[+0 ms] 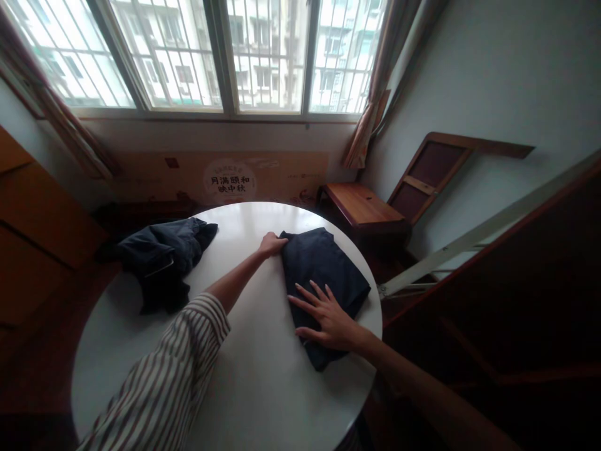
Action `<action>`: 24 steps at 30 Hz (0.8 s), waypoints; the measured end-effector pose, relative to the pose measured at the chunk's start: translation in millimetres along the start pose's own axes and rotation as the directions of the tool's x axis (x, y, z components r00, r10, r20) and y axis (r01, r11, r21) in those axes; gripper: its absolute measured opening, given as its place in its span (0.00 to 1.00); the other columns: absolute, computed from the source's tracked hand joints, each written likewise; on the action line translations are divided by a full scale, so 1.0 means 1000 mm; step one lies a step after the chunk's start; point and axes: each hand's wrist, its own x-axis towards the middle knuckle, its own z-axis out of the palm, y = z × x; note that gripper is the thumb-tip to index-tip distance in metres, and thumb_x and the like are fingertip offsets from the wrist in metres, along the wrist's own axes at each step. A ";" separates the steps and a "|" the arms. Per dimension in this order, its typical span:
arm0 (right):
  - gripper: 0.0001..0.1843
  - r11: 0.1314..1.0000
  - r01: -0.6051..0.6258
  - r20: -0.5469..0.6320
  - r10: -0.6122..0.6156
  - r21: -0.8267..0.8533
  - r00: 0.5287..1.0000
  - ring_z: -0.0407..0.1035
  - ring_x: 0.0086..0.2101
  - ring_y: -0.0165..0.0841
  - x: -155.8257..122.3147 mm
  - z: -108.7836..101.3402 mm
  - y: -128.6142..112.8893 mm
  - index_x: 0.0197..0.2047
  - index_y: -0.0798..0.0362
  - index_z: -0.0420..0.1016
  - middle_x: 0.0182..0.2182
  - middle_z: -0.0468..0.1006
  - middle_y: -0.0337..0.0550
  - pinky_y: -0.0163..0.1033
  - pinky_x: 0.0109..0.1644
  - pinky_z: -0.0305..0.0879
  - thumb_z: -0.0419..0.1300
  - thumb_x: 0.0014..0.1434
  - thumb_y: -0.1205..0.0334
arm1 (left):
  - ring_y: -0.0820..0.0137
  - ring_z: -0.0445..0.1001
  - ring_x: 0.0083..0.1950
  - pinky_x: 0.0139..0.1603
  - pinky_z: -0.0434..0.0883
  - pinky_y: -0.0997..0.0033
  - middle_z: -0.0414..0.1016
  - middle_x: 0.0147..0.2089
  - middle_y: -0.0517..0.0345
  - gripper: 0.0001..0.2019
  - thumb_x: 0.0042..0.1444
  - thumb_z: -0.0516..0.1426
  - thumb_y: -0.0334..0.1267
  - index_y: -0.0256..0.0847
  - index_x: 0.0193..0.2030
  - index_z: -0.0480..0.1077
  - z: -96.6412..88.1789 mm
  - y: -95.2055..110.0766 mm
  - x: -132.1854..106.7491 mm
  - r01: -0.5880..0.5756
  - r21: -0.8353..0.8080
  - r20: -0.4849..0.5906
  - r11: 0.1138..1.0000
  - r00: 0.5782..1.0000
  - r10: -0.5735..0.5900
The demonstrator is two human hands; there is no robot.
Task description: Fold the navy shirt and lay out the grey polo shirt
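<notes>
A dark navy folded garment (314, 260) lies flat near the right edge of the white round table (253, 376); its exact kind I cannot tell. My left hand (271, 245) pinches its far left corner, fingers closed on the cloth. Spread flat over the near part of the same garment is my right hand (323, 316), fingers apart and palm down. Across the table on the left, a crumpled pile of dark clothing (164, 250) hangs partly over the edge, touched by neither hand.
Beyond the table on the right stands a low wooden stool (359, 203), with a wooden-framed panel (432, 169) against the wall. A pale metal bar (451, 250) slants along the right side. Barred windows and curtains (364, 134) are at the back; orange cabinets (37, 244) stand left.
</notes>
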 end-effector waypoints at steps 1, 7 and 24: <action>0.42 1.000 -0.003 0.004 0.003 0.001 1.000 0.33 0.70 0.58 -0.002 0.000 -0.003 0.73 0.35 0.47 0.73 0.42 0.41 0.74 0.66 0.30 0.52 0.61 0.32 | 0.67 0.75 0.28 0.29 0.68 0.74 0.73 0.23 0.53 0.12 0.50 0.65 0.40 0.30 0.30 0.75 0.001 -0.003 0.001 -0.003 0.001 -0.010 1.000 1.000 0.003; 0.41 0.999 0.038 0.052 -0.040 0.035 0.998 0.30 0.70 0.60 0.006 0.003 -0.029 0.73 0.34 0.49 0.74 0.39 0.42 0.76 0.65 0.27 0.52 0.61 0.31 | 0.70 0.75 0.30 0.31 0.69 0.76 0.76 0.26 0.56 0.10 0.49 0.62 0.35 0.29 0.36 0.78 -0.028 -0.027 0.004 -0.056 -0.029 -0.101 0.998 0.994 0.053; 0.25 0.951 0.148 -0.297 -0.063 0.271 0.953 0.59 0.63 0.46 0.030 0.007 -0.050 0.65 0.48 0.66 0.63 0.67 0.52 0.57 0.66 0.54 0.50 0.69 0.49 | 0.58 0.70 0.56 0.62 0.64 0.59 0.70 0.53 0.41 0.17 0.61 0.55 0.35 0.32 0.56 0.70 -0.092 -0.069 -0.057 -0.375 0.493 -0.190 0.785 0.834 0.517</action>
